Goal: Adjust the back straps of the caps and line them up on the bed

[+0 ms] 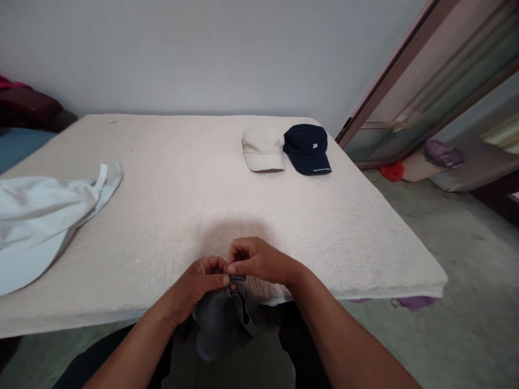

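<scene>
Grey cap (217, 321) hanging at bottom centre of frame, by table's (182, 205) near edge; could be falling if fingertip pinch is loosening on narrow strap (238, 278). Left hand (203, 279) pinching cap's edge, thumb against curled fingers; right hand (259, 260) pinching at strap, fingertips pressed together, exact part too small to tell. White cap (36, 216) lying at left edge; beige cap (263, 147) and navy cap (306, 147) touching, upper right of centre.

Equipped with two bare hands — left hand (203, 282) and right hand (265, 262). Left forearm (141, 337) and right forearm (344, 324): uncovered from wrist to edge of view. Over the legs: dark, near-black trousers (101, 351) — plain on visible portions, weave and seams too dark to read.
</scene>
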The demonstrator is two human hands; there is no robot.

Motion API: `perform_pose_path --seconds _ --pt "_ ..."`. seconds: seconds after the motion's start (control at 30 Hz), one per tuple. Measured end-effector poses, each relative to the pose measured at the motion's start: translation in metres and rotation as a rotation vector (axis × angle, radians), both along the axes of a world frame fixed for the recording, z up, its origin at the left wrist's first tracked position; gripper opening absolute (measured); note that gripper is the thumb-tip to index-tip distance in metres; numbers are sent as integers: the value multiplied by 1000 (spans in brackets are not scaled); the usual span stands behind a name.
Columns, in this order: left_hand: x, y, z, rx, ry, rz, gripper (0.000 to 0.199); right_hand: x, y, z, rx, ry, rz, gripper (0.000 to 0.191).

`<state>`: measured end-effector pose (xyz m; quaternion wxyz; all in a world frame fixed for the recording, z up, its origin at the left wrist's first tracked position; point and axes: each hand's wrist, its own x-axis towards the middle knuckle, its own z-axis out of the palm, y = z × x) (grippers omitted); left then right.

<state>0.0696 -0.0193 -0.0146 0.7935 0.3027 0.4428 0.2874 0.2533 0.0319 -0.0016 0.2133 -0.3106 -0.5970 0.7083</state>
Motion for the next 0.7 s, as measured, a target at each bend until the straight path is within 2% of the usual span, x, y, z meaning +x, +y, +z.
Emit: perform_pose_path --seconds 0.1,0.33,0.53,0.7 --pt "0 -1 3 5 -28 -2 12 -2 -1 1 -39 73 -41 8" --pt "0 0 7 -4 -72 11 8 -3 -2 5 -237 281 -100 14" --pt "-3 3 3 46 -74 64 10 -4 -4 3 -255 347 -93 17" --pt "-3 2 2 60 -36 86 12 -6 -5 2 -265 299 -127 14"
